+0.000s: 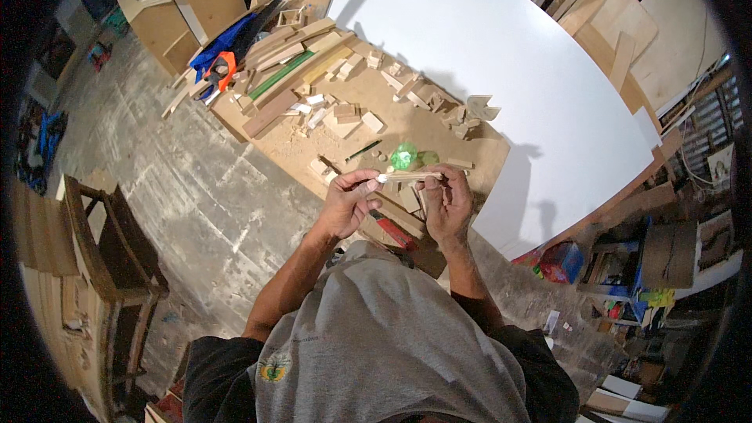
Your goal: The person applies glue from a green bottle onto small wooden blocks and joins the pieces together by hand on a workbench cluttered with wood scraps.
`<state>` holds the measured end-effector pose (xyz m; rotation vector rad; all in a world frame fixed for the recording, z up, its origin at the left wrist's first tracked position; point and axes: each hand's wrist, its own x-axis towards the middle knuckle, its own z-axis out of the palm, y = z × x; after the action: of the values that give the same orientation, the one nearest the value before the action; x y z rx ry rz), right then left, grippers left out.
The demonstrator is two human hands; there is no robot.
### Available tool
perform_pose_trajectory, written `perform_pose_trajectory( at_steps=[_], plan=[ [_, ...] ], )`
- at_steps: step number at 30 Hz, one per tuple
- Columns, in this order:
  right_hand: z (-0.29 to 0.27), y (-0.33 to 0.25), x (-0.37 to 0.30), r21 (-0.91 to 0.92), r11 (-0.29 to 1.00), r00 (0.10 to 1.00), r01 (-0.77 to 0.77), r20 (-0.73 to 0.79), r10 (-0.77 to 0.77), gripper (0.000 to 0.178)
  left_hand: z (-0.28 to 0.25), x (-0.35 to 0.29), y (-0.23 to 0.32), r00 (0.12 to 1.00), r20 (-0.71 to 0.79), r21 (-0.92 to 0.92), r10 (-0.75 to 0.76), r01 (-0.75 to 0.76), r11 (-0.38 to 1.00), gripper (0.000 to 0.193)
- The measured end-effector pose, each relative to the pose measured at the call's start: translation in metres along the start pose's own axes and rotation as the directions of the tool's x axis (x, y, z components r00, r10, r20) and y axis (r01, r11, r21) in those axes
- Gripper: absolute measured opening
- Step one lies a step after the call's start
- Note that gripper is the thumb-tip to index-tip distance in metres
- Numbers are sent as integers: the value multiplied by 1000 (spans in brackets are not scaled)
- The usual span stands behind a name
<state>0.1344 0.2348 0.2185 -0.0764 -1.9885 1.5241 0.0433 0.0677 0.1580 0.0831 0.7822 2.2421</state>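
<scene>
My left hand [348,204] pinches one end of a small, thin wooden strip [411,177], where a whitish bit shows at the fingertips. The strip's other end is gripped by the fingers of my right hand [450,205]. It is held level above the near edge of a wooden work board [290,160]. Just beyond it sits a green, clear plastic piece [403,157], with small round wooden bits beside it. A dark pencil-like stick [363,150] lies to the left. Below my hands is a red-handled tool [392,229], its kind not clear.
Wood offcuts [345,113] and several small blocks [415,92] are scattered over the board. A saw with an orange handle [222,69] rests by long strips at the far left. A large white panel [486,47] stretches beyond. A wooden frame [117,266] stands on the left floor.
</scene>
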Motion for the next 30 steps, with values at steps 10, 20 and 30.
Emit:
perform_pose_trajectory(
  at_steps=[10, 20, 30],
  plan=[
    [0, 0, -5, -177, 984, 999, 24, 37, -18, 20, 2, -9, 4, 1000, -13, 49, 9, -9, 999, 16],
    [-2, -3, -9, -153, 984, 995, 88, -29, -93, 16, -4, -12, 0, 1000, -8, 78, 24, -23, 997, 15],
    [-9, -9, -12, -304, 947, 986, 102, -99, -138, 15, -1, -17, -4, 999, 35, 11, -31, 31, 999, 12]
  ],
)
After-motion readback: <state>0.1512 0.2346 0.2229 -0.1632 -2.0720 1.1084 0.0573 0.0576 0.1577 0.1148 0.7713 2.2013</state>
